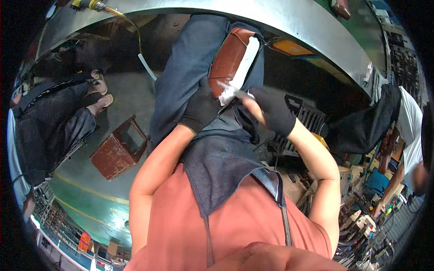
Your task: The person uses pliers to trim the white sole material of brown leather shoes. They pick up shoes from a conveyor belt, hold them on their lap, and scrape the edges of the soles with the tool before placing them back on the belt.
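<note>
While the brown shoe upper (228, 58) with its white sole (245, 63) rests on the person's lap, the gloved left hand (201, 108) grips its lower end, fingers curled against it. The gloved right hand (271, 110) has fingers closed around a thin metal blade (233, 89), tip touching the sole edge. A reddish wooden stool (118, 149) stands on the floor at left.

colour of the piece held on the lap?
Reddish-brown shoe piece with a white edge, head view.
</note>
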Demonstrator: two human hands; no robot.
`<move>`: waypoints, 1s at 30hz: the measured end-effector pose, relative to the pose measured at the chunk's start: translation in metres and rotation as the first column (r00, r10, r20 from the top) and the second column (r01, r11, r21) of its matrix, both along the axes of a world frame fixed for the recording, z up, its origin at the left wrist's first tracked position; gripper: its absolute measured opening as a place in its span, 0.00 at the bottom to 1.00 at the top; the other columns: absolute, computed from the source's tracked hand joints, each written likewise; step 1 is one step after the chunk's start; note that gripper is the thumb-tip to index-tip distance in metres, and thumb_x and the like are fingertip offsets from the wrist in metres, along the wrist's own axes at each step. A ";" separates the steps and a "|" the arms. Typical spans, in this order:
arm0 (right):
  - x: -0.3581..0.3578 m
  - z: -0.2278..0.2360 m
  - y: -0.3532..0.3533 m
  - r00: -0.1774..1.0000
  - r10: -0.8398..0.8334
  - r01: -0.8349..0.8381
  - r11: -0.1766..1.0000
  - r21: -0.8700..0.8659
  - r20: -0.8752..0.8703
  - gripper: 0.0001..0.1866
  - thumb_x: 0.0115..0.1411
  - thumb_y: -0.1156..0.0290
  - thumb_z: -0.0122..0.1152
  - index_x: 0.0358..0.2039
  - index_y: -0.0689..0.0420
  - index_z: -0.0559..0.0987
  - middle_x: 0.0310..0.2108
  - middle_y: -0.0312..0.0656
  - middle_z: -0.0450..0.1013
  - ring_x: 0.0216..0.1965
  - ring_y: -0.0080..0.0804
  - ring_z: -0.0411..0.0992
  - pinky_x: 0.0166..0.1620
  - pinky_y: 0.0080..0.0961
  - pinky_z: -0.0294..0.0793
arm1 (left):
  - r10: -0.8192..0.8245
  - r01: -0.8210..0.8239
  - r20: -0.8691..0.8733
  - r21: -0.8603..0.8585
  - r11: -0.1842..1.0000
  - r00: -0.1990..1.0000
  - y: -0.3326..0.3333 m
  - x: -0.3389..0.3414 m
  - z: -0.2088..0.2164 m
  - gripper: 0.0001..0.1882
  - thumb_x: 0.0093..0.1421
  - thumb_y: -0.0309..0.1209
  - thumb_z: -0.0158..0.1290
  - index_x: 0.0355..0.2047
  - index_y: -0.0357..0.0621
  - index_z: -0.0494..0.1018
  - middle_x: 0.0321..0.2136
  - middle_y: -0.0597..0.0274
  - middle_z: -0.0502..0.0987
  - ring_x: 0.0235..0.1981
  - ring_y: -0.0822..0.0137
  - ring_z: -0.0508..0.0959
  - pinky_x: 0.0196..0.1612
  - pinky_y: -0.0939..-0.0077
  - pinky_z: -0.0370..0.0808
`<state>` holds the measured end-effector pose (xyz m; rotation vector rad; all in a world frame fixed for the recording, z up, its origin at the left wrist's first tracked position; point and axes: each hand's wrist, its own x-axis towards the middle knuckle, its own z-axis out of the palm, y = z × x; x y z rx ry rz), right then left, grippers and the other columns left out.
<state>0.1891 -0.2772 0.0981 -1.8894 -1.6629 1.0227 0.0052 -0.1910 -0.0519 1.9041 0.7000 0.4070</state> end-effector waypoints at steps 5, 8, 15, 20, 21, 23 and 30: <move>-0.002 0.013 -0.010 0.980 0.082 -0.074 0.996 -0.049 0.181 0.16 0.59 0.59 0.55 0.28 0.62 0.74 0.23 0.55 0.68 0.26 0.50 0.69 0.30 0.37 0.67 | 0.084 -0.092 -0.038 -0.379 0.921 0.996 -0.008 -0.011 0.017 0.42 0.47 0.44 0.64 0.51 0.34 0.53 0.44 0.42 0.71 0.46 0.48 0.74 0.47 0.62 0.70; -0.014 -0.020 -0.017 0.999 -0.038 0.038 0.999 0.016 0.021 0.17 0.60 0.57 0.53 0.27 0.60 0.76 0.21 0.54 0.70 0.23 0.51 0.70 0.28 0.38 0.67 | 0.046 -0.044 0.005 -0.202 0.978 0.999 -0.007 -0.011 0.032 0.40 0.48 0.42 0.63 0.52 0.35 0.53 0.43 0.42 0.71 0.45 0.49 0.74 0.47 0.62 0.70; -0.032 0.007 -0.009 0.997 0.073 -0.078 0.979 0.189 0.038 0.20 0.61 0.54 0.50 0.30 0.60 0.76 0.25 0.56 0.72 0.27 0.51 0.73 0.30 0.40 0.70 | -0.015 0.113 0.235 -0.408 0.906 0.972 -0.004 -0.014 -0.003 0.36 0.49 0.34 0.62 0.53 0.36 0.55 0.44 0.48 0.71 0.47 0.56 0.73 0.49 0.67 0.70; -0.009 -0.013 -0.025 0.974 -0.225 0.211 0.927 -0.310 -0.011 0.24 0.64 0.53 0.45 0.31 0.64 0.75 0.26 0.58 0.72 0.26 0.52 0.72 0.30 0.39 0.68 | 0.008 0.008 0.071 -0.226 0.974 0.997 0.009 -0.009 0.050 0.26 0.58 0.30 0.51 0.55 0.37 0.57 0.50 0.50 0.67 0.52 0.58 0.69 0.55 0.68 0.65; -0.010 -0.013 -0.029 0.965 -0.255 0.234 0.943 -0.239 -0.065 0.24 0.64 0.53 0.45 0.31 0.65 0.75 0.27 0.58 0.72 0.26 0.51 0.71 0.31 0.39 0.68 | -0.038 0.038 0.000 -0.194 0.980 0.999 0.008 -0.013 0.047 0.24 0.61 0.30 0.47 0.56 0.38 0.57 0.52 0.50 0.67 0.53 0.59 0.68 0.57 0.69 0.63; -0.023 -0.034 -0.028 0.932 -0.349 0.339 0.935 -0.107 -0.096 0.24 0.64 0.53 0.45 0.30 0.65 0.75 0.27 0.58 0.71 0.26 0.51 0.71 0.32 0.39 0.67 | -0.100 0.094 -0.084 -0.074 0.993 0.991 0.001 -0.023 0.027 0.25 0.60 0.31 0.49 0.57 0.38 0.58 0.52 0.49 0.67 0.53 0.57 0.69 0.57 0.67 0.64; 0.017 -0.039 -0.096 0.671 -0.675 0.487 0.714 -0.503 -0.308 0.25 0.65 0.49 0.42 0.38 0.59 0.76 0.28 0.34 0.72 0.27 0.20 0.69 0.29 0.20 0.70 | -0.113 0.093 -0.204 -0.103 0.990 0.972 0.062 -0.050 0.147 0.28 0.49 0.38 0.62 0.49 0.42 0.67 0.42 0.51 0.76 0.45 0.59 0.76 0.49 0.69 0.71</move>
